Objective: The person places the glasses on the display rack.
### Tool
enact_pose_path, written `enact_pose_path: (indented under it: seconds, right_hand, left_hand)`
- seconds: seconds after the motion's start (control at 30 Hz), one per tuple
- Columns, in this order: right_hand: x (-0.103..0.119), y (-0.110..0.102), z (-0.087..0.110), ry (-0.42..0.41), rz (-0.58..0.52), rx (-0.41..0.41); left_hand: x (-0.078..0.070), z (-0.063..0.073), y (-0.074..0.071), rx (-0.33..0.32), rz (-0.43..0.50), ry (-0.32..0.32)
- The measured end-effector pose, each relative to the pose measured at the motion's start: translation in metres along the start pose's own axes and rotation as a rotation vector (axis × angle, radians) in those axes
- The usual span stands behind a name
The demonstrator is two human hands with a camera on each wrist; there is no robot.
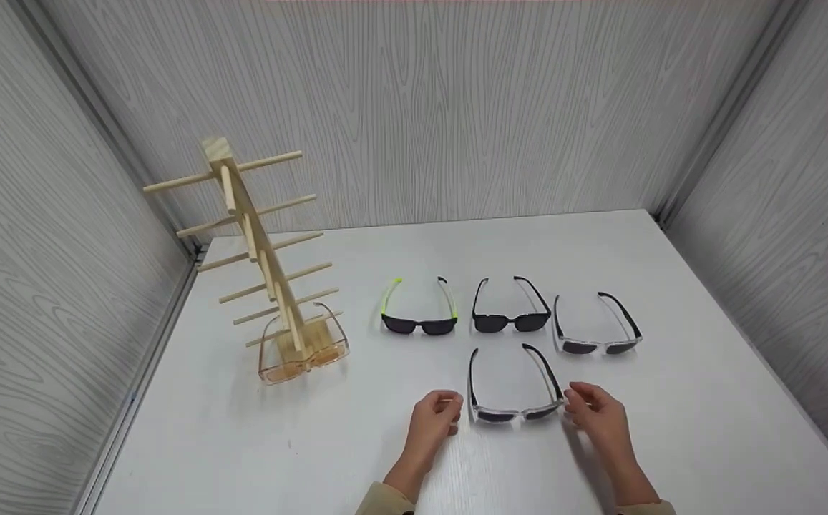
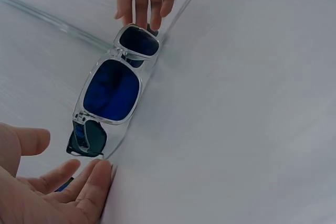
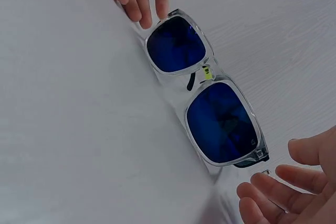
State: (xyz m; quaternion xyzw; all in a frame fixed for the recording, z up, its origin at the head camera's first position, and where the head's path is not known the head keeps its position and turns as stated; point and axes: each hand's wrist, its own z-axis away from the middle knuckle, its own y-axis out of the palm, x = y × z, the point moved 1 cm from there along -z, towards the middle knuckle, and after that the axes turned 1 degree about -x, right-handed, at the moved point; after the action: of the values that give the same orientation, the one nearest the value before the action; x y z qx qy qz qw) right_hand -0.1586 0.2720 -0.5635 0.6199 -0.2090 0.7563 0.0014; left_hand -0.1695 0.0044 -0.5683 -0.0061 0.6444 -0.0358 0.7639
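Observation:
A pair of clear-framed sunglasses (image 1: 518, 415) with dark temples lies on the white table between my two hands, lenses facing me. Blue lenses show in both wrist views, where the front of these sunglasses (image 2: 111, 90) fills the middle. My left hand (image 1: 436, 418) is just left of the frame, a small gap away, its fingers loosely bent around nothing. On the other side my right hand (image 1: 600, 415) has its fingertips right at the hinge corner of the sunglasses (image 3: 223, 121), thumb apart from the fingers.
Behind stand black sunglasses with yellow-green temples (image 1: 419, 327), black sunglasses (image 1: 512, 322) and another clear-framed pair (image 1: 600, 347). At left a wooden display rack (image 1: 263, 243) with several pegs leans in view; orange-tinted glasses (image 1: 306, 363) sit at its base. Grey wood-grain panels (image 1: 421, 114) enclose the table.

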Motion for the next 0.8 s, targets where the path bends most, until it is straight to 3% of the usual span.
enact_pose_path:
  seconds: [0.2, 0.8]
  right_hand:
    - [-0.003, 0.008, 0.0, 0.036, -0.001, 0.029]
    - [-0.003, 0.012, 0.0, 0.047, 0.019, 0.028]
  left_hand:
    - [0.011, -0.004, 0.011, 0.004, -0.027, -0.002]
    - [0.014, -0.005, 0.023, 0.03, -0.043, 0.063]
